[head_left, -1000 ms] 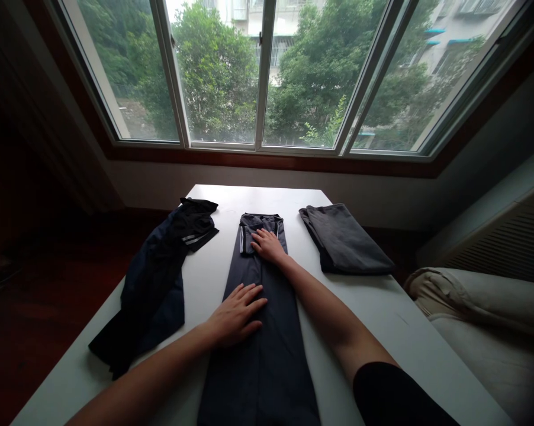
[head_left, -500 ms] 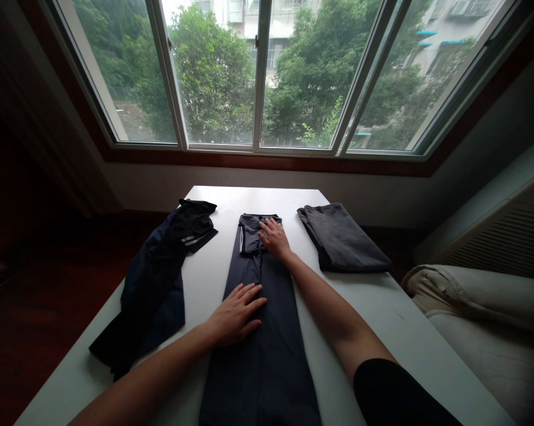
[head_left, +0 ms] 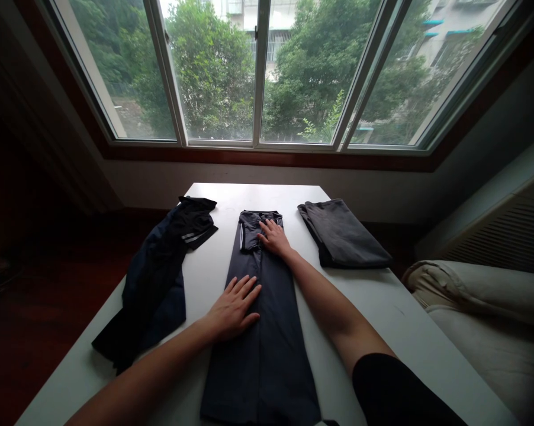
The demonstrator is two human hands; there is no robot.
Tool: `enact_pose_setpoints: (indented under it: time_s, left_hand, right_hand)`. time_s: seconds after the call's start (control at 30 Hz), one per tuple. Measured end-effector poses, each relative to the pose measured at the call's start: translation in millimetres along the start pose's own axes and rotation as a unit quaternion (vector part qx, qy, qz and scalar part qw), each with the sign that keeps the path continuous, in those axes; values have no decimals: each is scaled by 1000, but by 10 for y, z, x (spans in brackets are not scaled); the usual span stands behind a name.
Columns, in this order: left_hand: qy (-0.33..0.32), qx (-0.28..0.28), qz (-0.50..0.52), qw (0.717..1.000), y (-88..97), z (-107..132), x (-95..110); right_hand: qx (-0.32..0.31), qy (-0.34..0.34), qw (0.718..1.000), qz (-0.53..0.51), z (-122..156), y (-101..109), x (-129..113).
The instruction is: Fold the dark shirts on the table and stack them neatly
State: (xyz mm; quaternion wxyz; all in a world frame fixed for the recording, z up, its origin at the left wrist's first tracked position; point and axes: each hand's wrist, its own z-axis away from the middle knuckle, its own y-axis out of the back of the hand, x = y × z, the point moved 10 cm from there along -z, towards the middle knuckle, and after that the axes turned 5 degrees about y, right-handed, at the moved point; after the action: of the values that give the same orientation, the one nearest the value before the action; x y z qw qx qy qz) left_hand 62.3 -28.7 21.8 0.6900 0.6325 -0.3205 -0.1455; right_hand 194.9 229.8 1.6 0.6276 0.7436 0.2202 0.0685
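Note:
Dark grey-blue trousers (head_left: 273, 343) lie lengthwise down the middle of a white table (head_left: 360, 319), with their gathered, white-striped waist end toward the window. My left hand (head_left: 235, 307) rests flat on the left side of the legs, fingers spread. Farther up, my right hand (head_left: 274, 238) lies open on the right side of the trousers just below the waistband, its fingers over the bunched cloth. Neither hand grips the fabric.
On the left edge of the table lies a loose heap of black and navy clothes (head_left: 160, 284). A folded grey garment (head_left: 344, 236) sits at the back right. Beyond the right edge is a beige padded seat (head_left: 484, 296). A window (head_left: 260, 77) faces me.
My left hand has turned slightly and shifted a little on the trouser legs. The right hand has barely moved. The view has tilted slightly.

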Motion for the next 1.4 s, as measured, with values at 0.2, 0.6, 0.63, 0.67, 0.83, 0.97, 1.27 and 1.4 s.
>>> enact_pose_setpoints:
  time_s: [0.2,0.6,0.63,0.67,0.83,0.97,1.27,1.4]
  left_hand:
    - [-103,-29,21,994,64,60,347]
    - [-181,-64,50,980,-31,172,834]
    - [-177,-63,49,981,-29,159,823]
    - [-169,-60,46,983,-23,131,781]
    - [-91,19,36,995,148,-279,185]
    - [-31,90,26,995,414,-890,-395]
    - [211,150,51,964,699,-2186,-1552]
    - [356,173,67,916,750,-2287,-2125]
  right_hand:
    - [-21,4,1000,-23,11,-42,3]
    - [8,16,998,-56,63,214,-142]
    - [19,20,998,-65,110,264,-156]
    - [31,26,996,-75,176,316,-169]
    - [71,87,984,-138,897,514,-308]
    - [35,157,972,-169,1866,630,-612]
    - [-55,206,959,-187,2943,823,-928]
    - [-37,206,959,-192,2749,820,-824]
